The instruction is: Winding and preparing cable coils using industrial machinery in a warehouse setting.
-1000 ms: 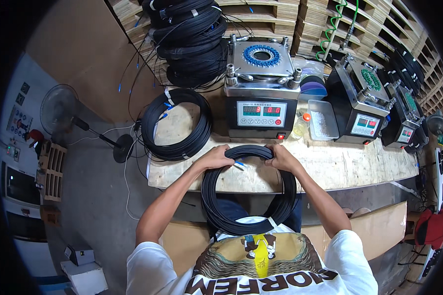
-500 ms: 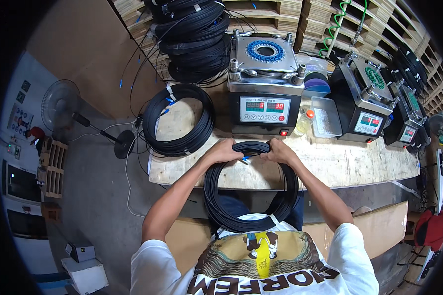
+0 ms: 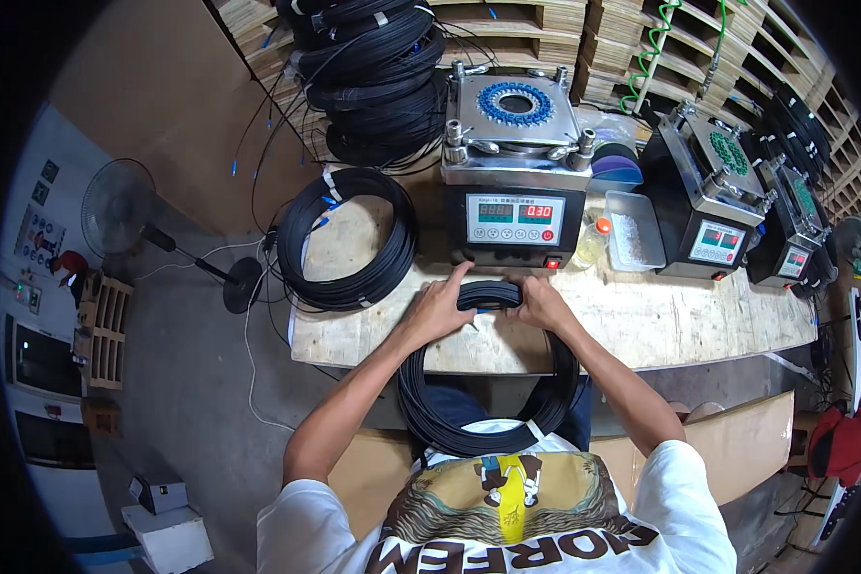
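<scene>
A black cable coil (image 3: 469, 421) hangs over the front edge of the wooden workbench (image 3: 679, 325), its top resting on the bench. My left hand (image 3: 437, 308) grips the top of the coil from the left. My right hand (image 3: 540, 304) grips it from the right, and the two hands are close together. Right behind them stands a grey machine (image 3: 513, 182) with two red number displays and a blue ring fixture on top.
A second black coil (image 3: 346, 239) lies on the bench's left end, and a tall stack of coils (image 3: 373, 67) sits behind it. Two more similar machines (image 3: 713, 191) stand to the right, with a clear plastic tray (image 3: 635, 230) and a small bottle (image 3: 593, 244) between. A floor fan (image 3: 124, 206) is at left.
My hands have slid together along the top of the coil, pinching it narrower. The view has dipped closer to the bench.
</scene>
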Motion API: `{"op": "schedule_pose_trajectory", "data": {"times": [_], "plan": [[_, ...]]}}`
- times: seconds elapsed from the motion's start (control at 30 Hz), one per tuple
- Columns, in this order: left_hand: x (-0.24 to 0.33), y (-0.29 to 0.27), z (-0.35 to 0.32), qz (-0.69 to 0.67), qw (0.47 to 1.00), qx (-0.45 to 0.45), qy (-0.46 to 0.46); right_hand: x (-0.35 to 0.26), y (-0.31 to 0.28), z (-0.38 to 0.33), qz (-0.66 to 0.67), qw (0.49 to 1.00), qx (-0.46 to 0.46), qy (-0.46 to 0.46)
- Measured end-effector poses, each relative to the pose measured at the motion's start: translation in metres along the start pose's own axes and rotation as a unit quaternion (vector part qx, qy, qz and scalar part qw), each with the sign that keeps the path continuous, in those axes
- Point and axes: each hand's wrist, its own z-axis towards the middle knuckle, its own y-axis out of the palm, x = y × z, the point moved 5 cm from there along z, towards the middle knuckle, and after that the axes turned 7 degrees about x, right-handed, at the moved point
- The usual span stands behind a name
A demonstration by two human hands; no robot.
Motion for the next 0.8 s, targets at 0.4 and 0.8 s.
{"op": "schedule_pose_trajectory", "data": {"times": [0.4, 0.8], "plan": [[0.013, -0.007, -0.011, 0.038, 0.985, -0.114, 0.127, -0.021, -0.008, -0.007, -0.092, 0.995, -0.037, -0.033], [0.02, -0.011, -0.015, 0.192, 0.961, -0.047, 0.196, -0.001, -0.023, -0.02, 0.113, 0.992, -0.053, 0.009]]}}
